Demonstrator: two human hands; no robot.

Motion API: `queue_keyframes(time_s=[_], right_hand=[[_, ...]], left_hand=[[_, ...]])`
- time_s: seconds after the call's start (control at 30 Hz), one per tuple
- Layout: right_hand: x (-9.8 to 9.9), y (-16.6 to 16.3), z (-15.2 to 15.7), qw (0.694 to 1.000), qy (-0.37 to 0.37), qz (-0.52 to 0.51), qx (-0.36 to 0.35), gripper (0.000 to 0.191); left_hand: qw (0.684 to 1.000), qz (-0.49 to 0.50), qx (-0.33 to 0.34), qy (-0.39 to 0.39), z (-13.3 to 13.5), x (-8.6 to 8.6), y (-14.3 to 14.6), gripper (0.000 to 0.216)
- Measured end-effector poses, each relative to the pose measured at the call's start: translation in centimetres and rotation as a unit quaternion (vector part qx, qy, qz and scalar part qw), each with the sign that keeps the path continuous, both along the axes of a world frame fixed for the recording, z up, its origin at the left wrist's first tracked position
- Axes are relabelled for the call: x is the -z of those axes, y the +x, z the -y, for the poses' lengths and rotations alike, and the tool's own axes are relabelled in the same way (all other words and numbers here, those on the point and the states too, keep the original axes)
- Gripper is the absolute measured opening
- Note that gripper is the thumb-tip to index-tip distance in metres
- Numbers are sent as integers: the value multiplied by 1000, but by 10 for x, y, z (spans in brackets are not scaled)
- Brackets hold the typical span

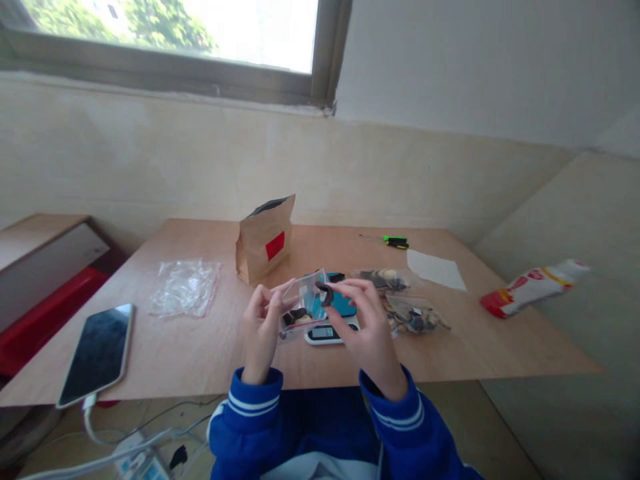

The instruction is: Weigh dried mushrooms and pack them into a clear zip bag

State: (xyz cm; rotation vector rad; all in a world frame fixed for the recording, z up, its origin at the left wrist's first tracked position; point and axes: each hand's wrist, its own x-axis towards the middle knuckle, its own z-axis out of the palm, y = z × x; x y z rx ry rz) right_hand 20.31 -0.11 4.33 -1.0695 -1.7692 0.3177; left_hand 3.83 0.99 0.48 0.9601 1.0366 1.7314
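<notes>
My left hand grips a clear plastic bag by its left side. Dark and pale dried pieces lie in the bottom of this bag. Between thumb and fingers, my right hand pinches a dark curved dried piece at the bag's right edge. Whether the piece is inside or in front of the plastic, I cannot tell. Behind and below the hands is a small white digital scale with a blue top, partly covered by the bag and fingers; its reading is too small to make out.
Two filled clear bags lie right of the scale. A brown paper bag stands behind. Flat clear bags and a plugged-in tablet lie left. A screwdriver, white paper and a bottle are at right.
</notes>
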Motion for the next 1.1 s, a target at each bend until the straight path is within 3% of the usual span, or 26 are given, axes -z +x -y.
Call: queue_keyframes(time_s=[0.07, 0.17, 0.27, 0.47, 0.57, 0.77, 0.97, 1.1], right_hand=[[-6, 6, -15, 997, 6, 72, -13, 32], [3, 26, -34, 998, -12, 65, 16, 32], [32, 43, -60, 996, -32, 68, 54, 33], [94, 30, -115, 958, -140, 248, 10, 60], [106, 25, -124, 954, -133, 268, -1, 51], [101, 33, -115, 969, -123, 212, -30, 17], [86, 36, -110, 987, -106, 123, -12, 13], [57, 37, -104, 997, -50, 12, 49, 21]], left_hand=[[1000, 3, 11, 13, -9, -1, 6, 34], [1000, 11, 11, 19, -19, 1, 9, 34], [1000, 17, 4, 11, -21, 5, 10, 35], [999, 40, -8, -14, -21, 3, 11, 37], [999, 44, -18, -24, -24, 3, 8, 38], [999, 45, -25, 4, -32, 5, 5, 35], [999, 41, -17, -14, -35, 7, 2, 34], [999, 44, -16, -28, -35, 8, -1, 35]])
